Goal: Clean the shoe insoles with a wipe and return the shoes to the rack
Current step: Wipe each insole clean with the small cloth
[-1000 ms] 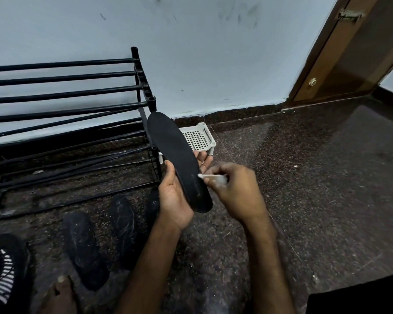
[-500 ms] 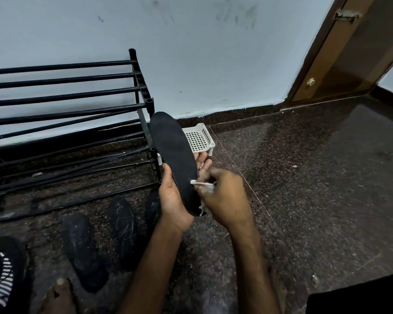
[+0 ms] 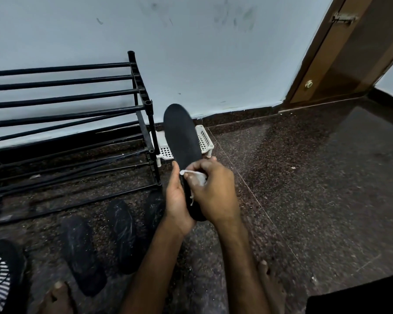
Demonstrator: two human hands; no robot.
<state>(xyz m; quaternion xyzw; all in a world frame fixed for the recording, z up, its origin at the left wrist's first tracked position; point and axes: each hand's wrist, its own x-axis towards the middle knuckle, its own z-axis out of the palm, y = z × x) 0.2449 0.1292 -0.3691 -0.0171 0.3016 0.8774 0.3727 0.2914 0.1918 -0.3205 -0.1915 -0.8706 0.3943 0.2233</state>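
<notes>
A long black insole (image 3: 182, 134) stands nearly upright in front of me, toe end up. My left hand (image 3: 176, 200) grips its lower half from the left side and behind. My right hand (image 3: 213, 191) pinches a crumpled white wipe (image 3: 196, 176) and presses it against the insole's face near the heel. Two more black insoles (image 3: 82, 254) (image 3: 123, 234) lie flat on the floor to the left. A black shoe with white stripes (image 3: 0, 275) sits at the bottom left edge. The black metal shoe rack (image 3: 64, 114) stands against the wall on the left.
A small white plastic basket (image 3: 204, 141) sits on the floor behind the insole, beside the rack's right post. Dark speckled stone floor stretches to the right toward a brown wooden door (image 3: 349, 53). My bare feet (image 3: 270, 288) show at the bottom.
My right hand with the wipe has slid leftward onto the insole's face and now covers its heel. The insole has tipped more upright.
</notes>
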